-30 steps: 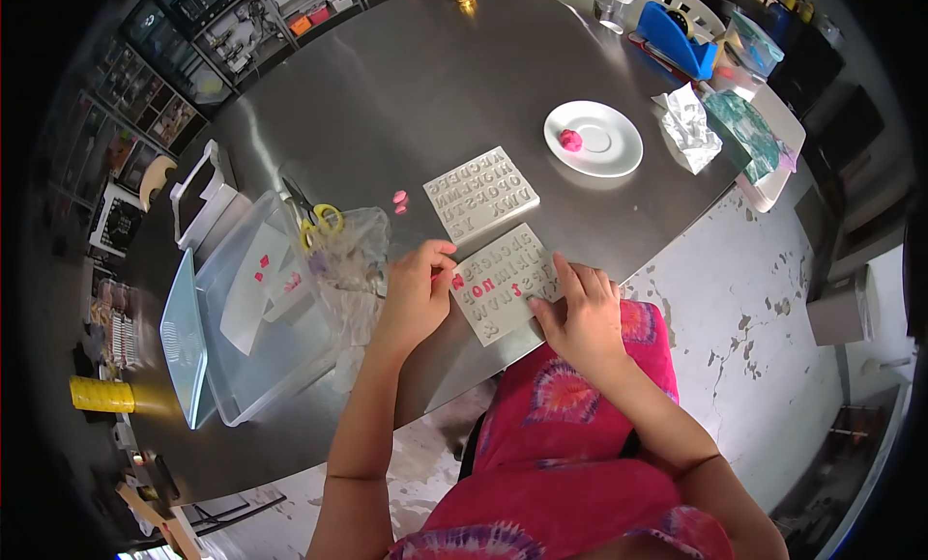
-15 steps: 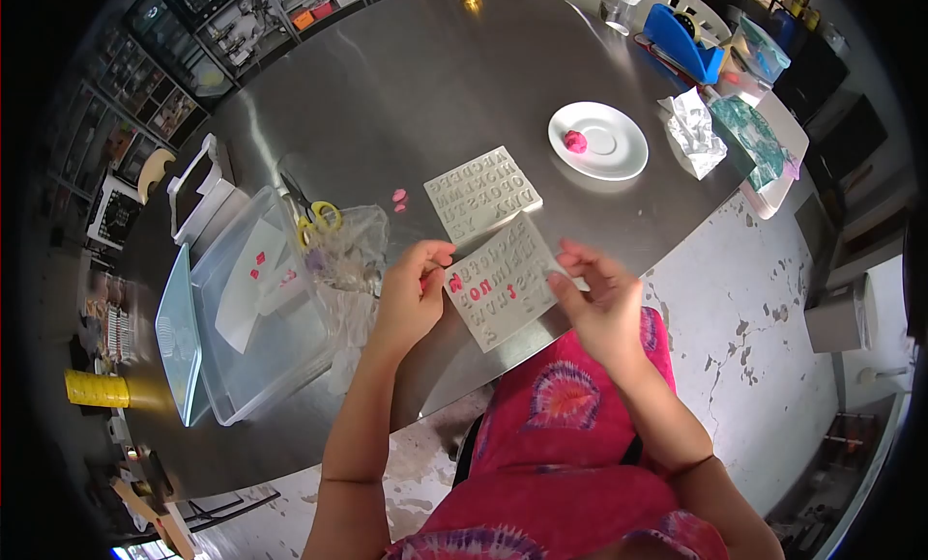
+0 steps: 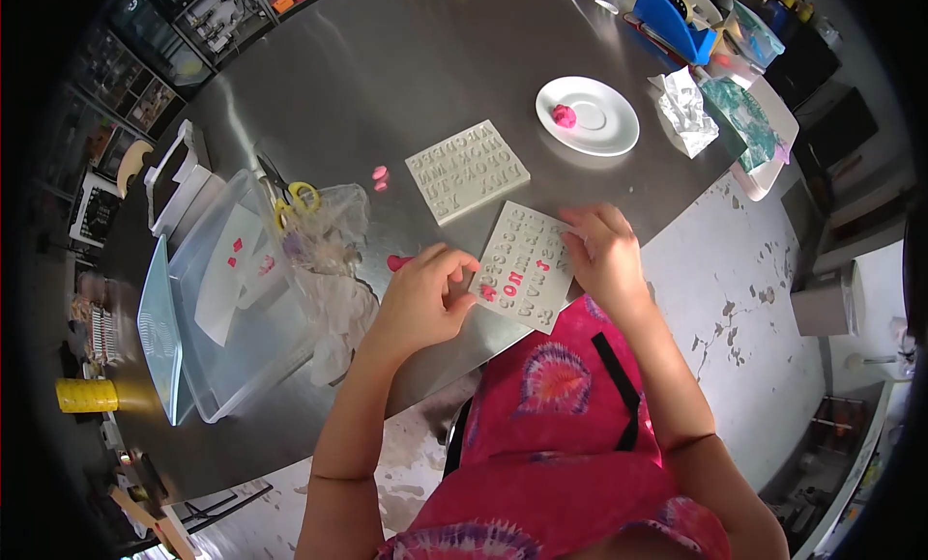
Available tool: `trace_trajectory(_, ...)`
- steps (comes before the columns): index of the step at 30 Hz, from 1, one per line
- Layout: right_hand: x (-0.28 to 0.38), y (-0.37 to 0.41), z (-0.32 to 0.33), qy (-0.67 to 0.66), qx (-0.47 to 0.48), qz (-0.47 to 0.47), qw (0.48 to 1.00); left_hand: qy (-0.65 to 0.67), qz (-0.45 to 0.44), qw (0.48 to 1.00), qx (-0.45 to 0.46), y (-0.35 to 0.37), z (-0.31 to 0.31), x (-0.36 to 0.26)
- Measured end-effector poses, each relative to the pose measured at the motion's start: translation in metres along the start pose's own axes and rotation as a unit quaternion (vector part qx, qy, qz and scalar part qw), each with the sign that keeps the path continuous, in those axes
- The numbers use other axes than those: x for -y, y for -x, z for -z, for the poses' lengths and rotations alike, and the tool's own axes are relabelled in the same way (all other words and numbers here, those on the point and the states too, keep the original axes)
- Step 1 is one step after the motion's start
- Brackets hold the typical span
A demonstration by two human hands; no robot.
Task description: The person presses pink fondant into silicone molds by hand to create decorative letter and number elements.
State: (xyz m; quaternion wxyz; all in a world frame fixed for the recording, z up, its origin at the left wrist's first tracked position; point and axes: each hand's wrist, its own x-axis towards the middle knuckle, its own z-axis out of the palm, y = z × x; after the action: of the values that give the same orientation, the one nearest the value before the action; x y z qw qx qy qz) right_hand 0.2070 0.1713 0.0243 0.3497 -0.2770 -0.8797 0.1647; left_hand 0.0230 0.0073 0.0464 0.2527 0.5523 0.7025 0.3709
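Observation:
A pale letter mold (image 3: 527, 270) with several pink-filled letters lies turned at the table's front edge, between my hands. My left hand (image 3: 425, 294) is at its left side, fingers curled with a gap between thumb and forefinger, nothing visible in them. A pink lump (image 3: 398, 262) shows behind that hand. My right hand (image 3: 607, 256) pinches the mold's upper right edge between thumb and fingers. Just beyond lies a second letter mold (image 3: 467, 171), its cavities unfilled. Small pink pieces (image 3: 380, 178) rest to the left of it.
A white saucer (image 3: 614, 125) holds a pink ball (image 3: 564, 116). Crumpled white paper (image 3: 686, 114) and a blue holder (image 3: 672, 24) stand at the right. Yellow-handled scissors (image 3: 298, 201), crumpled plastic (image 3: 333, 231) and a clear bin (image 3: 227, 386) are at the left.
The filled mold has turned and come down toward the table. My left hand has drawn off its edge, and the pink lump now shows behind that hand. The view has shifted slightly.

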Motion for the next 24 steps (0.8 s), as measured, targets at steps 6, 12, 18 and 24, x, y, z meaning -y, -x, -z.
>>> trace_trajectory(6, 0.047, 0.017, -0.004, -0.162, 0.115, 0.045, 0.979, 0.013, -0.040, 0.999, 0.003, -0.001, -0.003, 0.013)
trace_trajectory(12, 0.059, 0.014, -0.022, -0.103, 0.131, 0.038, 0.985, 0.009, -0.028, 0.999, 0.013, -0.003, -0.002, 0.016)
trace_trajectory(18, 0.066, 0.010, -0.029, -0.074, 0.160, 0.012, 0.984, 0.007, -0.036, 0.999, 0.006, -0.001, -0.003, 0.019)
trace_trajectory(24, 0.077, 0.011, -0.029, 0.029, 0.147, 0.033, 0.988, 0.024, -0.046, 0.999, -0.008, -0.001, -0.006, 0.024)
